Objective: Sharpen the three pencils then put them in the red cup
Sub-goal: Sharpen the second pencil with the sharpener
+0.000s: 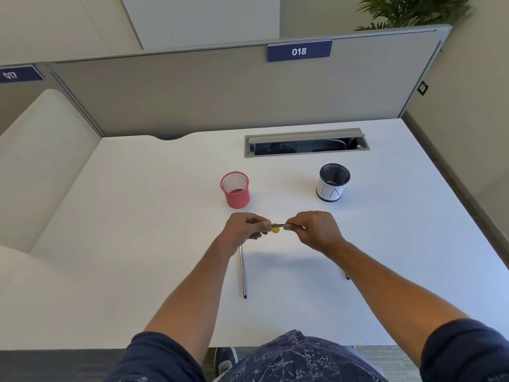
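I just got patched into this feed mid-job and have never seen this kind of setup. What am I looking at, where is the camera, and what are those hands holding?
There is no machine here: a person works with bare hands, and the single picture comes from a camera worn on their head, looking down at a white desk. The left hand holds a small yellow sharpener; the right hand grips a pencil whose end meets it. One more pencil lies on the desk below the left hand, and the tip of another shows beside the right forearm. Farther back stand the red cup, apparently empty, and a black mesh cup with a white label.
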`<state>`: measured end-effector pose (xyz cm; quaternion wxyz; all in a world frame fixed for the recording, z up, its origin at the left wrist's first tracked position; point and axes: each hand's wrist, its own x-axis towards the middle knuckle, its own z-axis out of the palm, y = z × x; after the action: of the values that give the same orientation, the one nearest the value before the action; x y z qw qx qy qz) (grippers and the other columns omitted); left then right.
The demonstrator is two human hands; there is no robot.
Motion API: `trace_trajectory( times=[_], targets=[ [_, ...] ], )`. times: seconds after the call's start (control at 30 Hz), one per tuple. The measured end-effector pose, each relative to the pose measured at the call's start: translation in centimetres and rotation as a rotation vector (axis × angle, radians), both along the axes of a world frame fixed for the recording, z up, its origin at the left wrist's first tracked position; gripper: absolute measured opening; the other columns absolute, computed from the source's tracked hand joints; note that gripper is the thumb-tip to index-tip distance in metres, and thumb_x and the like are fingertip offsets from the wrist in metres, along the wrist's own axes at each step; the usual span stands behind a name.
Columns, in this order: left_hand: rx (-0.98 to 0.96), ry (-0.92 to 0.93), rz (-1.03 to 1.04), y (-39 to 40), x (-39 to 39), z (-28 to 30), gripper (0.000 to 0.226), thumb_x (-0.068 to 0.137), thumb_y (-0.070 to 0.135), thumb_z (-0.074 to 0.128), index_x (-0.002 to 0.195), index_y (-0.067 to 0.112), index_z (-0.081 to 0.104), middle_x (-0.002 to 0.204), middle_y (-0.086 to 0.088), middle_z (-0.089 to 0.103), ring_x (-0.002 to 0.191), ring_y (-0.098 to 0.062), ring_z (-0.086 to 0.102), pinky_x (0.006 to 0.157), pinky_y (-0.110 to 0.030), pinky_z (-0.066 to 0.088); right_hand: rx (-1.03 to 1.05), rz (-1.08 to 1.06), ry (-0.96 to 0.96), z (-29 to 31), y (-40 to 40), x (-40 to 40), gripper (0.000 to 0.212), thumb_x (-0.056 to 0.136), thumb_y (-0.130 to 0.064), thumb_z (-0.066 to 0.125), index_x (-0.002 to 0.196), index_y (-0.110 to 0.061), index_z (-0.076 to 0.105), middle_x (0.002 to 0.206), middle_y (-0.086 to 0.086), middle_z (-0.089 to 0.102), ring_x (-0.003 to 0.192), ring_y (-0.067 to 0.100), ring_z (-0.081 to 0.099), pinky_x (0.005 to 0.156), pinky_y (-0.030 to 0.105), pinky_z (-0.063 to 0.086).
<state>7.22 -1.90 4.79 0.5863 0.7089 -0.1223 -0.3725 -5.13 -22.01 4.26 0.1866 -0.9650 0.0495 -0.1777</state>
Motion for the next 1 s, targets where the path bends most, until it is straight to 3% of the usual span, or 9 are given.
trace_trajectory(
  times=[0.1,0.23,0.33,0.5,0.63,0.8,0.93,1.0],
  targets=[
    [0.009,-0.076,-0.019,-0.1,-0.1,0.0,0.019,0.080,0.003,0.083,0.098,-0.002,0.079,0.078,-0.012,0.073,0.066,-0.011,0.062,0.064,-0.020,0.048,0.379,-0.140,0.367,0.6,0.1,0.4,0.015,0.086,-0.045,0.072,0.082,-0.033,0.080,0.062,-0.011,0.067,0.060,0.012,0.056,0.060,0.032,0.045],
    [0.003,-0.100,-0.033,0.0,-0.2,-0.2,0.028,0.074,-0.004,0.085,0.101,-0.005,0.077,0.090,-0.014,0.077,0.078,-0.015,0.071,0.077,-0.021,0.055,0.785,-0.106,0.511,1.3,-0.3,0.7,0.018,0.085,-0.035,0.077,0.074,-0.021,0.082,0.049,-0.005,0.053,0.051,0.013,0.040,0.055,0.027,0.032],
    [0.026,-0.156,-0.048,-0.2,-0.1,-0.3,0.031,0.069,-0.006,0.088,0.098,0.001,0.079,0.091,-0.012,0.079,0.082,-0.015,0.073,0.081,-0.025,0.057,0.967,-0.104,0.673,2.0,-0.7,0.5,0.025,0.090,-0.032,0.073,0.080,-0.011,0.082,0.054,0.001,0.046,0.050,0.015,0.030,0.050,0.025,0.023],
    [0.041,-0.196,-0.083,-0.7,0.1,0.1,0.033,0.068,-0.009,0.087,0.098,-0.002,0.079,0.085,-0.008,0.078,0.073,-0.006,0.071,0.073,-0.019,0.055,1.147,-0.098,0.908,1.5,-1.6,0.7,0.030,0.095,-0.039,0.065,0.088,-0.014,0.080,0.059,-0.001,0.038,0.054,0.014,0.020,0.052,0.026,0.013],
    [0.035,-0.184,-0.083,-0.7,-0.2,0.0,0.032,0.069,-0.009,0.087,0.100,-0.003,0.078,0.088,-0.011,0.077,0.073,-0.008,0.070,0.073,-0.018,0.055,1.080,-0.012,0.876,1.2,-1.7,0.5,0.029,0.098,-0.039,0.062,0.101,-0.015,0.078,0.060,0.001,0.046,0.053,0.015,0.024,0.052,0.027,0.017],
    [0.034,-0.126,-0.050,-0.4,-0.5,-0.4,0.026,0.076,0.003,0.087,0.100,0.001,0.079,0.083,-0.009,0.075,0.070,-0.009,0.065,0.064,-0.017,0.049,0.973,0.044,0.646,1.5,-1.6,0.6,0.017,0.085,-0.023,0.080,0.099,-0.015,0.075,0.070,0.007,0.069,0.050,0.013,0.041,0.049,0.023,0.032],
    [0.050,-0.060,-0.002,0.1,-0.4,-0.6,0.020,0.082,0.021,0.085,0.095,0.008,0.081,0.086,-0.017,0.077,0.069,-0.015,0.062,0.065,-0.022,0.049,0.425,0.041,0.423,0.9,-0.8,0.7,0.013,0.084,-0.032,0.080,0.095,-0.035,0.074,0.087,-0.014,0.068,0.067,0.004,0.054,0.066,0.030,0.049],
    [0.033,-0.021,0.026,0.2,-0.3,-0.6,0.028,0.084,0.031,0.082,0.093,0.004,0.081,0.082,-0.016,0.075,0.062,-0.015,0.059,0.064,-0.025,0.048,0.093,0.042,0.143,0.4,-0.2,0.6,0.013,0.086,-0.033,0.078,0.099,-0.036,0.077,0.088,-0.013,0.066,0.073,0.009,0.059,0.061,0.029,0.047]
  ],
)
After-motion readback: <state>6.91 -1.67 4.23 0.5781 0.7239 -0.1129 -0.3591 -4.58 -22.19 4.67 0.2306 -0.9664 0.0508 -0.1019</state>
